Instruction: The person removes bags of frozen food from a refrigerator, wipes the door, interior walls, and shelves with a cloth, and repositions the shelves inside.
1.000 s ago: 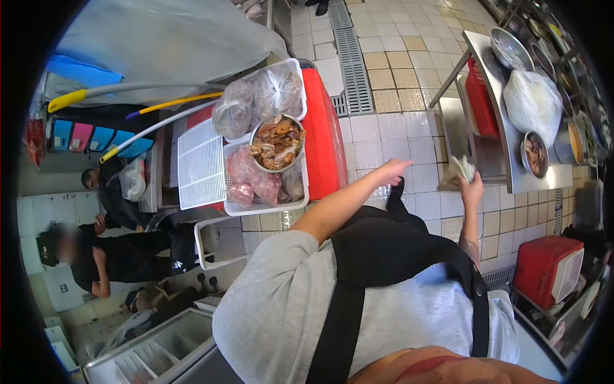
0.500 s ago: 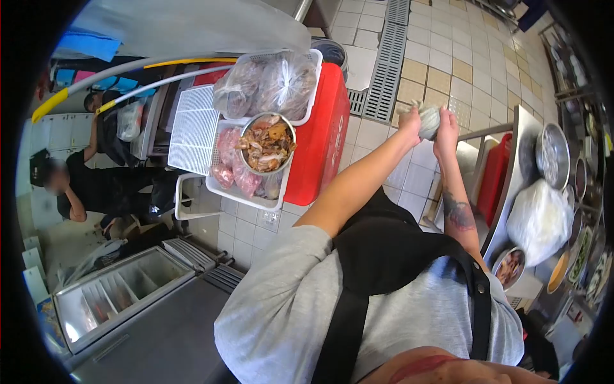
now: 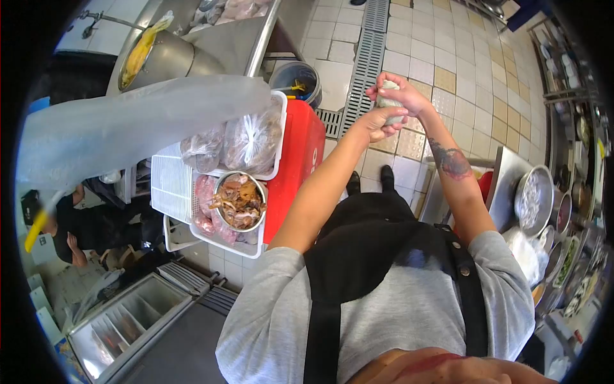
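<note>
A bunched pale grey-green cloth (image 3: 387, 100) is squeezed between my two hands, held out over the tiled floor (image 3: 409, 148). My left hand (image 3: 380, 124) is closed on its lower end. Curled round the upper part is my right hand (image 3: 404, 95). To the left, a metal bowl of cooked-looking meat pieces (image 3: 240, 201) rests on white crates (image 3: 279, 137) that hold bagged meat (image 3: 252, 139). Beside them is a red cooler box (image 3: 299, 150).
A clear plastic sheet (image 3: 141, 121) hangs at the upper left. A grey bucket (image 3: 295, 80) stands behind the cooler, near the floor drain (image 3: 366, 70). On the right is a steel table (image 3: 508, 176) with bowls (image 3: 534, 200). A person in black (image 3: 96, 224) is at the left.
My hands have moved up and left with the cloth, which is more tightly gripped. The view has shifted, bringing a sink area and large pot into sight at the upper left.
</note>
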The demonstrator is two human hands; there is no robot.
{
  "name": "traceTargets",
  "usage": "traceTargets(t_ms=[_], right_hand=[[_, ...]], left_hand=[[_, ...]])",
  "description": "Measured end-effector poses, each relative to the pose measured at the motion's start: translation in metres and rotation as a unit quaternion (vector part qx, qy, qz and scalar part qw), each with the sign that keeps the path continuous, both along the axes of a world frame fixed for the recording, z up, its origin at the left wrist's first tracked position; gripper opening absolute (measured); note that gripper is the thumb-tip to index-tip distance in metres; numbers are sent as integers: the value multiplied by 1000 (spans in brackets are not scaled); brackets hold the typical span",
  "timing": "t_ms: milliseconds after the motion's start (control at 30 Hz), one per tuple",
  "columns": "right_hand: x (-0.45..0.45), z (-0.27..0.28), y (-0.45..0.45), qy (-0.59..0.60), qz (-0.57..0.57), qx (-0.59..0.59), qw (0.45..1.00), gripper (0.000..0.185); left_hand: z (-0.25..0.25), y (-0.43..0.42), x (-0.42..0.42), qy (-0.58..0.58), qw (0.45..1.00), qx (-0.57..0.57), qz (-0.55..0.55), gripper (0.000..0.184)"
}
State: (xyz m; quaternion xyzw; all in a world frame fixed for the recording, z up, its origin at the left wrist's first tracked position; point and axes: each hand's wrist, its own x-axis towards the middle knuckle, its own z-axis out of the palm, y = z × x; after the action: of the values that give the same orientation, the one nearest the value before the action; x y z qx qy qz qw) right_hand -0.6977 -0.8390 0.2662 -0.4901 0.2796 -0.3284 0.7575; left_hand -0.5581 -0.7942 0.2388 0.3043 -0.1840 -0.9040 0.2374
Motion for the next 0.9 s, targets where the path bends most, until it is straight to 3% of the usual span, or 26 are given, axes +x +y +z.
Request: traceTargets(t_ms=[33, 67, 167, 233, 333, 433, 467, 567, 667, 733, 767, 800, 833, 867, 900], right_hand=[[2, -2, -13, 25, -5, -8, 1000, 16], [8, 5, -21, 73, -38, -24, 996, 27], [19, -12, -63, 91, -22, -34, 995, 38], [25, -22, -92, 167, -29, -41, 985, 32], [41, -22, -126, 276, -55, -85, 956, 26], [51, -32, -158, 378, -57, -177, 907, 23], [56, -32, -160, 409, -93, -203, 885, 22], [63, -29, -170, 428, -107, -217, 871, 22], [67, -41, -186, 454, -114, -272, 841, 25], [56, -52, -205, 311, -38, -163, 936, 38], [49, -53, -215, 235, 3, -106, 966, 46], [37, -42, -218, 102, 87, -12, 991, 53], [21, -23, -216, -31, 171, 83, 981, 60], [13, -7, -212, -162, 250, 176, 938, 67], [16, -2, -209, -210, 268, 165, 926, 69]], left_hand=[[-5, -13, -2, -16, 1000, 9, 3, 34], [-6, -26, -4, -34, 999, 19, 2, 22], [-1, -55, -8, -251, 966, -61, 32, 16], [10, -68, -14, -386, 912, -99, 96, 20], [9, -98, -18, -515, 840, -124, 119, 45], [8, -121, -22, -644, 732, -183, 126, 42], [3, -125, -22, -666, 698, -220, 145, 45], [2, -133, -25, -683, 670, -232, 177, 44], [-19, -152, -21, -694, 655, -259, 150, 30], [-28, -164, -7, -459, 860, -146, 168, 19], [-26, -168, 2, -319, 928, -86, 171, 14], [19, -160, 0, -230, 955, -27, 183, 13], [40, -156, 0, -165, 966, 12, 199, 16], [56, -155, 2, -100, 971, 48, 214, 19], [66, -155, 4, -33, 970, 82, 226, 23]])
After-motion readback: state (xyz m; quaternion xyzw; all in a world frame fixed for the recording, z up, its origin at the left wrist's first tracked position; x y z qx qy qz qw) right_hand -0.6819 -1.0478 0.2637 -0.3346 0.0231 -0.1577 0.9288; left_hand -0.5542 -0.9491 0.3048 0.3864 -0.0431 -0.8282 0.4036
